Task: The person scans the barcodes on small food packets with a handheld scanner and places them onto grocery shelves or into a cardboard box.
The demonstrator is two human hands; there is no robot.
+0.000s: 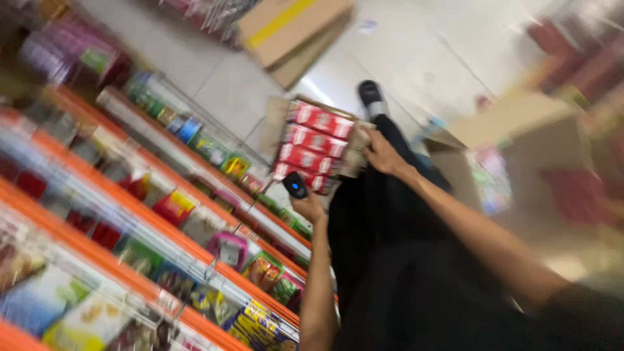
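Note:
The view is blurred and tilted. My right hand (382, 153) grips the edge of an open cardboard tray (354, 156) packed with several red packets (314, 146), holding it up in front of my dark trousers. My left hand (307, 205) is just below the tray and holds a small black handheld device (295, 185) with a blue spot on it. Both forearms are bare and reach forward from the bottom of the frame.
Orange-edged shop shelves (130, 214) full of colourful packets run along the left. A folded cardboard box (292, 29) with a yellow stripe lies on the pale tiled floor ahead. An open carton (513, 143) stands at the right. My dark shoe (371, 94) is beyond the tray.

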